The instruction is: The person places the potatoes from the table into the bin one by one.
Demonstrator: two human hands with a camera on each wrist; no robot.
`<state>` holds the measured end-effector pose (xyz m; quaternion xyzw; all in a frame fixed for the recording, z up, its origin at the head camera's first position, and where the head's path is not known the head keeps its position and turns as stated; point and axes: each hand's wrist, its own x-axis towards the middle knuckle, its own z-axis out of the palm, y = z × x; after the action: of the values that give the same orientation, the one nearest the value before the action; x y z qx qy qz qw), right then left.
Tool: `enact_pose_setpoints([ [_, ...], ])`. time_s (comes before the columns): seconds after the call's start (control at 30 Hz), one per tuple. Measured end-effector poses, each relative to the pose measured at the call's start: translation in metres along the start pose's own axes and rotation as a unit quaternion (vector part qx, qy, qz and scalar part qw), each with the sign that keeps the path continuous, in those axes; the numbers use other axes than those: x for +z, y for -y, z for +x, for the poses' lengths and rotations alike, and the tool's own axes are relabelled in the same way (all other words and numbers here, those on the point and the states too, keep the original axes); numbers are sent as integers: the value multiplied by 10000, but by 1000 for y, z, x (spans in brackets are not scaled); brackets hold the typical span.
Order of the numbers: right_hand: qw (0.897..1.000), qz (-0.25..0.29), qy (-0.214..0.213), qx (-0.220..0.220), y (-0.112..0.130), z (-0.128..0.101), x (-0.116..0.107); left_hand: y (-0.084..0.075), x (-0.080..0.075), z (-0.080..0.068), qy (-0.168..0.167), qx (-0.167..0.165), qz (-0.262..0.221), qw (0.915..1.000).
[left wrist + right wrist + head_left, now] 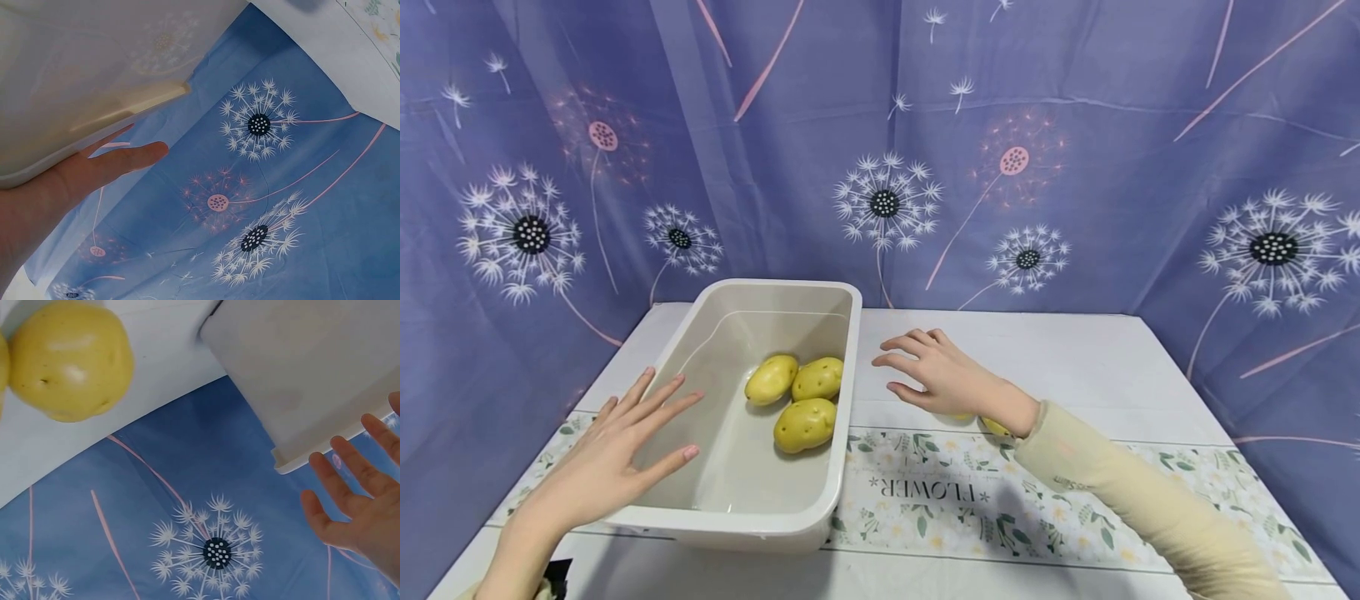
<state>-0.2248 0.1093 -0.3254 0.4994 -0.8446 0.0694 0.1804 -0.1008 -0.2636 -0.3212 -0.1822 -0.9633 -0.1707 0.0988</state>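
Three potatoes (797,392) lie inside the cream plastic bin (850,350), clustered toward its right wall and touching one another; the rest of the bin floor is bare. Largest item noted first: the blue dandelion curtain (1075,125) hangs behind and around the white desk (1075,350), which carries a floral runner (925,500) across its front. The bin stands on the desk left of centre, its near end over the runner. Your left hand (617,458) rests at the bin's near-left rim, fingers (662,400) straight and spread, grasping nothing. Your right hand (936,375) hovers just right of the bin, fingers released and slightly bent, holding nothing. Beneath that wrist, two more potatoes (996,427) sit on the desk, mostly hidden.
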Motion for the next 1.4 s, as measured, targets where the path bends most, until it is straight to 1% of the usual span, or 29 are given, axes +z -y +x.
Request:
enact_pose_setpoints([
  [0.27,9996,104,176,217,-2,-8,5,1,0,1,-14,15,-23,10000],
  [0.53,9997,104,72,211,-3,-14,8,0,-1,1,12,-2,-21,10000],
  [1.0,9981,333,231,462,-4,-26,13,1,-1,1,8,-36,-26,10000],
  [1.2,9972,434,196,574,-5,-30,15,2,0,0,-11,-40,-17,10000],
  [1.4,9973,472,131,554,-7,-35,17,2,1,0,-29,-30,-19,10000],
])
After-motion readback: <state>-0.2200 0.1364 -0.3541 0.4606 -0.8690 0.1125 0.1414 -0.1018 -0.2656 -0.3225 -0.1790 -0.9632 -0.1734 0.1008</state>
